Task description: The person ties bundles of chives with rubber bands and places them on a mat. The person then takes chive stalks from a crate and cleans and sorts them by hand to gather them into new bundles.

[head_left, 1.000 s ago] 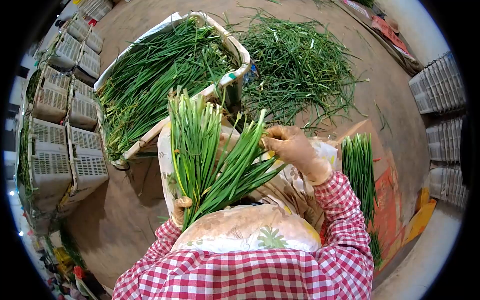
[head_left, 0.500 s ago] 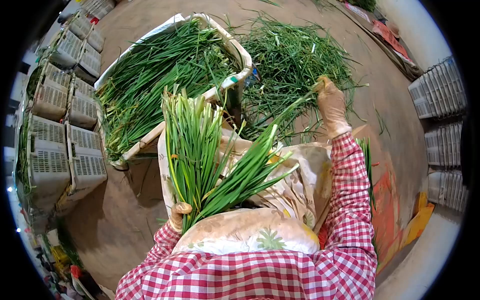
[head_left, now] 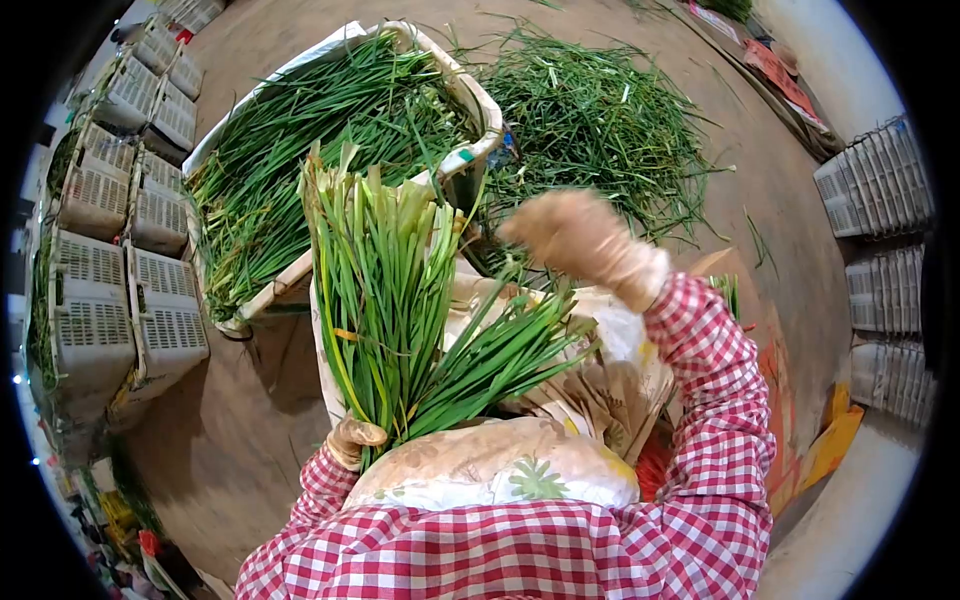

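My gloved left hand point(head_left: 356, 441) is closed round the lower end of a bunch of green stalks point(head_left: 385, 290) above my lap. The pale ends of the bunch point up and away from me, and part of it fans out to the right. My gloved right hand point(head_left: 575, 240) hangs above the right-hand part of the bunch, smeared by motion, so its fingers cannot be made out. Just beyond the bunch stands a lined crate point(head_left: 489, 112) full of long green stalks point(head_left: 310, 140).
A heap of loose green leaves point(head_left: 600, 130) lies on the floor behind my right hand. Stacked white crates point(head_left: 92, 300) line the left side, and more crates point(head_left: 880, 175) stand at the right. A yellow sheet point(head_left: 832, 448) lies at lower right.
My right hand went out to the leaf heap with a thin strand, then came back toward the bunch. My left hand has kept its hold, and the bunch has tilted slightly left.
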Available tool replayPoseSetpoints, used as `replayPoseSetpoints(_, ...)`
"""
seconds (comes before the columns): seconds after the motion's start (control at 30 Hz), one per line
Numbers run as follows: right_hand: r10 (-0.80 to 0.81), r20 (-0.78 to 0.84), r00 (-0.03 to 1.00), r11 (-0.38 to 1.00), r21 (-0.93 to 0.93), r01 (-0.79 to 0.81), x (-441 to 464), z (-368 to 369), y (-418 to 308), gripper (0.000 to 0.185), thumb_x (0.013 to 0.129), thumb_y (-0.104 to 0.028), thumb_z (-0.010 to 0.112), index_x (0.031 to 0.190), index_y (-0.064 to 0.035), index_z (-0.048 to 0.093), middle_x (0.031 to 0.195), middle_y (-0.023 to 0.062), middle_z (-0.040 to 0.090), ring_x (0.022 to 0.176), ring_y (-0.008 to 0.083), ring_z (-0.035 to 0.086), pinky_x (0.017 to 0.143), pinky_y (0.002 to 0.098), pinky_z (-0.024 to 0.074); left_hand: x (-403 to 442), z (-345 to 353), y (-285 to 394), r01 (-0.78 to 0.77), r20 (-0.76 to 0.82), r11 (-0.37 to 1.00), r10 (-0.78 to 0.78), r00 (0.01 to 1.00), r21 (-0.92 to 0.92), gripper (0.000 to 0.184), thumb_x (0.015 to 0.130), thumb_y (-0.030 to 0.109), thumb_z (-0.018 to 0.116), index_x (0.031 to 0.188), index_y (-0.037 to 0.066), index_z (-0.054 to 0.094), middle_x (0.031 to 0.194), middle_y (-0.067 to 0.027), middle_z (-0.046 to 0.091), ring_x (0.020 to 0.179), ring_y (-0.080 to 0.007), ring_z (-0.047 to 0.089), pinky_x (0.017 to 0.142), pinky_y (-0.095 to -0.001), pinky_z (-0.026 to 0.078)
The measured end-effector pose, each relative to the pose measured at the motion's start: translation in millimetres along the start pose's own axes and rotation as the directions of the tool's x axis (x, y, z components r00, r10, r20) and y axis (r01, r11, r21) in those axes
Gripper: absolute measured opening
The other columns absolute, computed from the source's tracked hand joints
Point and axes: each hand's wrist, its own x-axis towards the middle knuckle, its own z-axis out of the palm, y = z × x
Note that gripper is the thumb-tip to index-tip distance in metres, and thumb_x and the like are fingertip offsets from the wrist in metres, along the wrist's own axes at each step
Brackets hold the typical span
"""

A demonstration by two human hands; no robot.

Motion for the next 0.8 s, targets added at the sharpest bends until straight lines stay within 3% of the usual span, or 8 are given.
replayPoseSetpoints(0.13, 0.43, -0.194, 0.882, 0.553, -0.716, -0.427, 8, -27, 67, 0.028, 0.076, -0.003, 0.062, 0.102, -0.0135, 0.063, 0.072, 0.0103, 0.062, 0.066, 0.0244, 0.062, 0.068, 0.0424, 0.051, -1, -3, -2, 0.014, -0.017, 1.0, -0.014, 1.0, 0.013, 0.083, 0.058, 0.003, 0.076, 0.134, 0.001, 0.041, 0.129, -0.0138, 0.051, 0.118, -0.0262, 0.049, 0.103, -0.0403, 0.035)
replayPoseSetpoints(0.2, 0.24, -0.038, 0.97, 0.637, -0.748, -0.187, 1, -23, 46, 0.068, 0.061, -0.015, 0.077, 0.123, -0.0201, 0.05, 0.114, 0.0102, 0.054, 0.105, 0.0275, 0.054, 0.089, 0.0417, 0.0452, 0, -2, -4, -0.001, -0.06, 0.998, 0.005, 0.998, 0.068, 0.084, 0.059, 0.008, 0.075, 0.135, 0.001, 0.039, 0.129, -0.0142, 0.051, 0.119, -0.0302, 0.048, 0.104, -0.042, 0.035)
replayPoseSetpoints(0.3, -0.321, 0.447, 0.835, 0.932, 0.305, 0.195, 14, 8, 24, 0.09, 0.065, -0.04, 0.079, 0.14, -0.0149, 0.035, 0.138, 0.0158, 0.039, 0.125, 0.0316, 0.038, 0.102, 0.0418, 0.0358, 5, 7, 1, -0.01, -0.051, 0.999, 0.013, 0.999, 0.05, 0.084, 0.059, 0.01, 0.075, 0.135, 0.001, 0.039, 0.129, -0.0147, 0.051, 0.119, -0.0312, 0.047, 0.105, -0.0427, 0.035)
replayPoseSetpoints(0.33, -0.239, 0.676, 0.697, 0.84, 0.503, -0.2, 15, 15, 11, 0.092, 0.069, -0.05, 0.075, 0.141, -0.0108, 0.033, 0.144, 0.0178, 0.031, 0.132, 0.0312, 0.03, 0.107, 0.0418, 0.0303, 8, 11, 3, -0.014, -0.04, 0.999, 0.016, 0.999, 0.047, 0.084, 0.059, 0.01, 0.075, 0.135, 0.001, 0.039, 0.129, -0.0149, 0.051, 0.119, -0.0316, 0.047, 0.105, -0.0429, 0.034)
replayPoseSetpoints(0.53, -0.346, 0.857, 0.381, 0.745, 0.498, -0.445, 13, 30, -29, 0.048, 0.089, -0.047, 0.055, 0.093, 0.0007, 0.063, 0.085, 0.0076, 0.062, 0.08, 0.0185, 0.055, 0.074, 0.0348, 0.0453, 20, 44, 6, -0.134, -0.059, 0.991, 0.133, 0.989, -0.018, 0.084, 0.06, 0.014, 0.074, 0.135, 0.001, 0.038, 0.13, -0.0159, 0.05, 0.119, -0.0337, 0.047, 0.106, -0.0444, 0.033)
replayPoseSetpoints(0.6, -0.321, 0.745, 0.584, 0.855, 0.494, -0.159, 5, 33, -4, 0.048, 0.092, -0.046, 0.049, 0.086, -0.0001, 0.062, 0.075, 0.0048, 0.057, 0.069, 0.0152, 0.051, 0.066, 0.0341, 0.0439, 24, 54, 6, -0.203, -0.088, 0.978, 0.198, 0.976, -0.054, 0.084, 0.06, 0.015, 0.073, 0.135, 0.001, 0.038, 0.13, -0.0162, 0.05, 0.119, -0.0344, 0.047, 0.106, -0.0448, 0.033)
replayPoseSetpoints(0.7, 0.151, 0.666, 0.73, 0.74, 0.414, -0.531, -15, -27, 5, 0.028, 0.088, -0.031, 0.056, 0.089, -0.0053, 0.067, 0.076, 0.0031, 0.061, 0.063, 0.0097, 0.051, 0.053, 0.0232, 0.0389, 30, 57, -4, -0.287, -0.137, 0.948, 0.269, 0.953, -0.136, 0.084, 0.061, 0.021, 0.072, 0.135, 0.0, 0.037, 0.13, -0.0184, 0.049, 0.119, -0.0362, 0.047, 0.104, -0.0468, 0.036)
replayPoseSetpoints(0.8, 0.332, 0.291, 0.897, 0.201, 0.907, -0.369, -45, -39, 74, 0.019, 0.085, -0.021, 0.063, 0.09, -0.002, 0.065, 0.076, 0.0038, 0.063, 0.055, 0.0047, 0.054, 0.045, 0.0174, 0.0434, 30, 57, -3, -0.329, -0.206, 0.928, 0.293, 0.934, -0.172, 0.084, 0.064, 0.031, 0.069, 0.135, 0.001, 0.037, 0.131, -0.0226, 0.046, 0.116, -0.0365, 0.05, 0.095, -0.0491, 0.047)
